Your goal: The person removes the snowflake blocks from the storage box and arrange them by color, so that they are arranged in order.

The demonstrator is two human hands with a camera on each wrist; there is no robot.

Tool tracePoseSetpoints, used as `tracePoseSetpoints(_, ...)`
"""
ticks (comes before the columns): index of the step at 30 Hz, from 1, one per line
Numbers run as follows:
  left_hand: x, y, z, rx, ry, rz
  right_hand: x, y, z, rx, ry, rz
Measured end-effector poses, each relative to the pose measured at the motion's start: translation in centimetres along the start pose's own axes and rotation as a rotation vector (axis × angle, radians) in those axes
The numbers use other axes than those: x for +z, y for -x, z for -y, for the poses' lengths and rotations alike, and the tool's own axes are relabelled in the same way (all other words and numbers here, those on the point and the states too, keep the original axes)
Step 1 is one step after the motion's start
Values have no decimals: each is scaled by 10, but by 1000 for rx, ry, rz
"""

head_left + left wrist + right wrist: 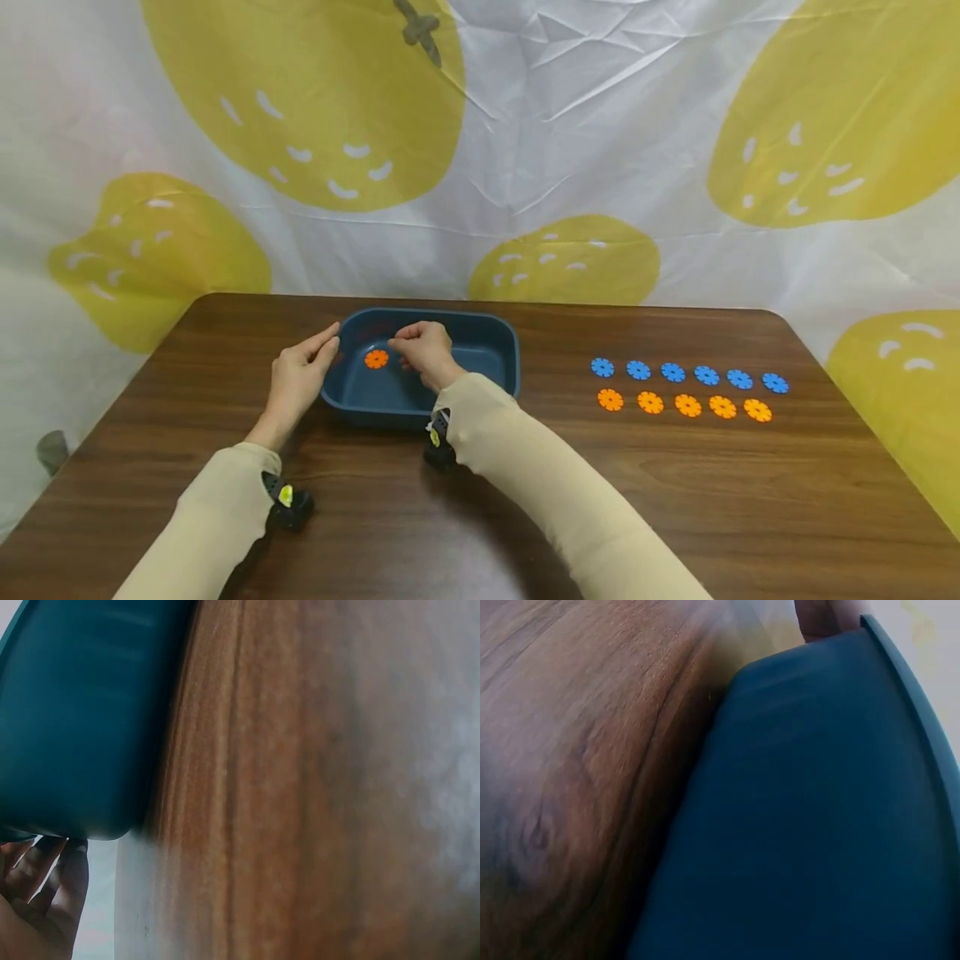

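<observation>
A dark blue plastic tub [420, 410] stands on the table, left of centre. My left hand [294, 375] grips its left end, with thumb and fingertips at the rim. In the left wrist view, the left hand's fingers [69, 881] touch the tub's outer end wall. Over the front rim reaches my right hand [427, 352], its fingers bent and thumb near the index finger inside the tub. No object shows between those fingertips. Just left of them, on the tub's floor, lies an orange notched disc [377, 358]. The tub's wall [802, 802] fills much of the right wrist view.
Right of the tub, several blue notched discs [672, 372] form a row on the brown wooden table [675, 492]. A second row of several orange notched discs [687, 406] lies in front of it. A patterned cloth [525, 150] hangs behind the table's back edge.
</observation>
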State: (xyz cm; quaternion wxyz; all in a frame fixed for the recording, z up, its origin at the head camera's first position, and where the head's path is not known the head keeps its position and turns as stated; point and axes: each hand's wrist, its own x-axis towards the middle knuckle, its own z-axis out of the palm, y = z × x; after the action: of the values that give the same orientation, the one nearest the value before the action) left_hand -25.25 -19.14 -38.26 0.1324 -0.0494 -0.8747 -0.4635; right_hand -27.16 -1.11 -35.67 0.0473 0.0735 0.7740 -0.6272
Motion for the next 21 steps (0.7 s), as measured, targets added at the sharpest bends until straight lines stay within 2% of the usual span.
tracePoseSetpoints(11,1,0,-2,-19,-7,-21,16,-11,0,49,116,1)
tracePoseSetpoints(16,0,-1,-1,-25,-13,-19,18,-13,-2,61,196,17)
tracePoseSetpoints(21,1,0,-2,-40,-8,-7,17,-10,-3,57,230,34)
